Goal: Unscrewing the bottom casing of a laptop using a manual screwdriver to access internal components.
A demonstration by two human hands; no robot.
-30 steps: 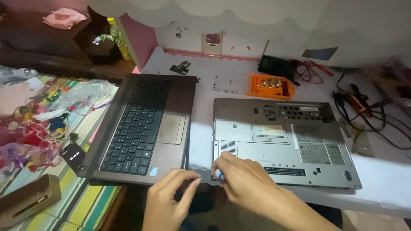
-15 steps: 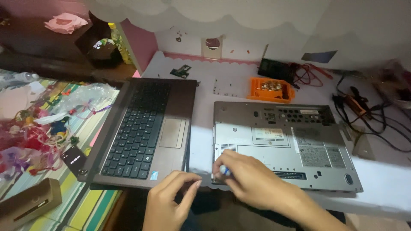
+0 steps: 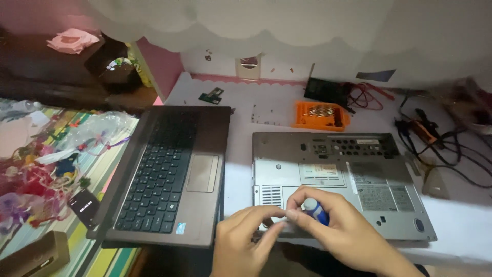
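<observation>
Lying at nine o'clock, a striped cloth (image 3: 110, 169) covers the left side, strewn with a crumpled plastic bag (image 3: 97, 131) and bright odds and ends, with a small black phone (image 3: 84, 206) near its right edge and a brown box (image 3: 33, 256) at seven o'clock. Just right of the cloth sits an open laptop half (image 3: 169, 174), keyboard and touchpad facing up, on a white table (image 3: 241, 149). A small green circuit board (image 3: 211, 95) lies at eleven o'clock, beyond the keyboard.

At six o'clock the left hand (image 3: 241, 246) reaches in from the bottom edge, its fingers curled, with fingertips (image 3: 279, 213) pressed against the right hand's fingers; whether they pinch anything cannot be told. Touching it on the right, the right hand (image 3: 338, 233) wraps its fingers around a blue-handled screwdriver (image 3: 315, 210), whose white cap shows between thumb and forefinger. The tool stands over the near left corner of a grey laptop base (image 3: 348, 179), which lies bottom-up at about four o'clock, with vents and labels showing.

Beyond the base, at one o'clock, an orange case of bits (image 3: 320, 115) sits beside a black meter (image 3: 328, 92) with red leads. At two to three o'clock, black cables (image 3: 451, 149) tangle across the table.
</observation>
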